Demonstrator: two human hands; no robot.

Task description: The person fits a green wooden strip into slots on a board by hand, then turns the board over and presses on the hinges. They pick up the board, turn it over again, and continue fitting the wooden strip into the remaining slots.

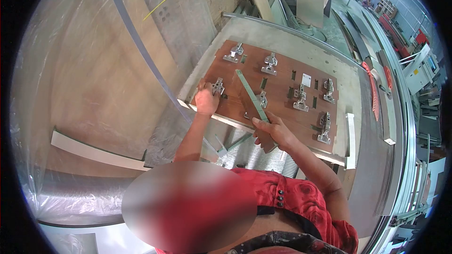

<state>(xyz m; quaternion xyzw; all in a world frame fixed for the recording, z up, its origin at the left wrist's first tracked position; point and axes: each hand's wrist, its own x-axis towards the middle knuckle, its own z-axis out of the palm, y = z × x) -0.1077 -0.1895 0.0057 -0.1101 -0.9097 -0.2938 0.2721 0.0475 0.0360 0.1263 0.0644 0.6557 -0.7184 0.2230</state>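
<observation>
A reddish-brown board (282, 82) lies on the pale work surface, with several metal hinges set on it. My left hand (206, 99) has its fingers closed round a hinge (218, 86) near the board's left edge. In my right hand (277, 132) is a narrow brown strip with a green edge (252, 95); it slants up and left over the middle of the board. Part of another hinge (262, 99) shows just beside the strip. Further hinges (269, 64) stand along the far side and at the right end (325, 127).
A white strip (350, 141) lies right of the board. Red-handled tools (372, 87) rest farther right beside long panels (387, 108). Plastic-covered sheets (113, 75) stand at the left. Two people are far off at the top right.
</observation>
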